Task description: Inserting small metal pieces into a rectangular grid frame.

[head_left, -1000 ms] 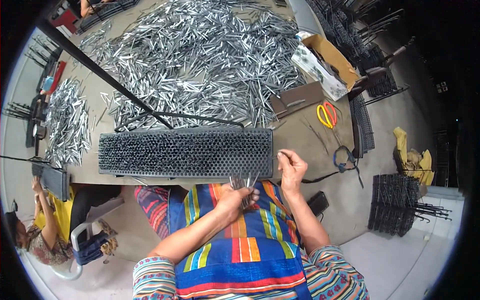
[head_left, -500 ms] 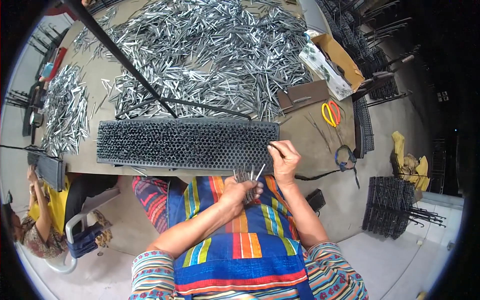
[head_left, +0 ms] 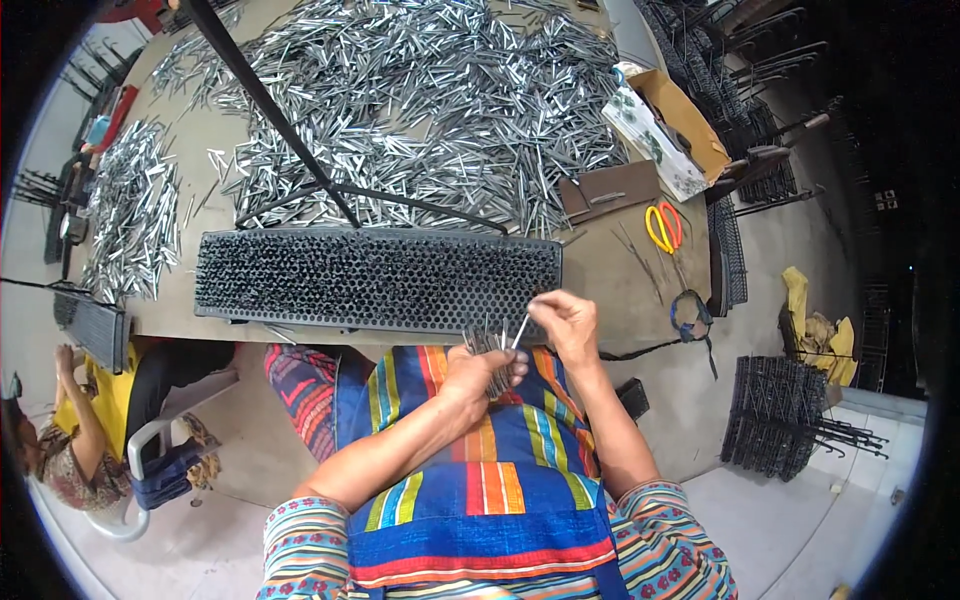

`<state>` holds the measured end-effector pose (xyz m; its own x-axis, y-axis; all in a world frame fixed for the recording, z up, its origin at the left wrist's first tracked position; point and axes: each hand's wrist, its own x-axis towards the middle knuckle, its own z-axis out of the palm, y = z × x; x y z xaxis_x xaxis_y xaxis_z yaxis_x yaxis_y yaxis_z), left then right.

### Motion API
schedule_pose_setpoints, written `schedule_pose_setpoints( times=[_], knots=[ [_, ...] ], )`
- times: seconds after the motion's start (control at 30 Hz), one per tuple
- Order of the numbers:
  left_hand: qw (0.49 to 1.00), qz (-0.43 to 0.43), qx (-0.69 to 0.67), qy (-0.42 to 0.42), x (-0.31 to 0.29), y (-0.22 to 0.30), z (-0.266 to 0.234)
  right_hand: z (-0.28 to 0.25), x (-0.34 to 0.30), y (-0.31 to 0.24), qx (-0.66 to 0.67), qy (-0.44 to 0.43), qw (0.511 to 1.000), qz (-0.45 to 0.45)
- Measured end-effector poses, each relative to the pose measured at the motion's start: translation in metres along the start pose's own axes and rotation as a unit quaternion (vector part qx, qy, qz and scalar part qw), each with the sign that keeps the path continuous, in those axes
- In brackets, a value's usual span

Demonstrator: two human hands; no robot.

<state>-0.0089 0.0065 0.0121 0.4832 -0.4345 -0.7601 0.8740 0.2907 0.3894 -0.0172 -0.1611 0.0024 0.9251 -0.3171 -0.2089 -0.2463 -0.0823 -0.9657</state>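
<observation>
My left hand (head_left: 482, 374) is closed around a bundle of thin metal rods (head_left: 488, 340), held upright in front of my apron at the rack's near edge. The fingers of my right hand (head_left: 567, 328) pinch the top of one pale rod (head_left: 521, 329) that leans out of the bundle; its lower end is still among the others. Just beyond my hands lies a long black perforated rack (head_left: 455, 318). Dark rod ends fill many holes at its left and middle, while open holes show along the near and right parts. A black metal hanger bar (head_left: 285, 128) rises from it.
Loose metal rods (head_left: 430, 110) cover the far table, with another heap (head_left: 133, 215) at left. Scissors with yellow and red handles (head_left: 664, 227), a brown wallet-like case (head_left: 612, 190) and a cardboard box (head_left: 665, 135) lie right. A co-worker (head_left: 85, 430) sits at left; stacked racks (head_left: 775, 415) stand right.
My right hand has come from the rack's right end down and left to the bundle, and now grips a pale rod there. My left hand has barely moved.
</observation>
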Motion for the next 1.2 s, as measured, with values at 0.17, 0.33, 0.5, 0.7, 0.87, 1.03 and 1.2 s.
schedule_pose_setpoints(
  times=[0.17,0.33,0.5,0.7,0.87,1.03,1.2],
  knots=[
    [1.000,-0.014,0.027,-0.005,0.002,-0.005,0.005,0.002,-0.023,0.017,0.160,-0.042,0.981,0.105],
    [0.998,-0.001,0.068,0.012,0.005,-0.008,0.000,-0.012,-0.005,0.014,0.105,0.152,0.982,-0.045],
    [0.997,0.002,0.076,0.008,0.003,-0.008,0.006,-0.014,0.018,0.015,-0.096,0.202,0.954,-0.199],
    [0.999,0.002,0.052,0.001,0.003,-0.006,0.006,-0.009,0.019,0.002,-0.194,0.198,0.923,-0.266],
    [0.999,-0.003,0.039,0.000,0.004,-0.006,0.006,-0.011,0.016,0.011,-0.319,0.158,0.897,-0.262],
    [1.000,0.000,0.028,-0.006,0.004,-0.005,0.004,-0.008,0.004,0.010,-0.335,0.148,0.896,-0.252],
    [1.000,-0.001,0.025,-0.010,0.004,-0.003,0.003,-0.012,0.005,0.014,-0.351,0.139,0.898,-0.224]
  ],
)
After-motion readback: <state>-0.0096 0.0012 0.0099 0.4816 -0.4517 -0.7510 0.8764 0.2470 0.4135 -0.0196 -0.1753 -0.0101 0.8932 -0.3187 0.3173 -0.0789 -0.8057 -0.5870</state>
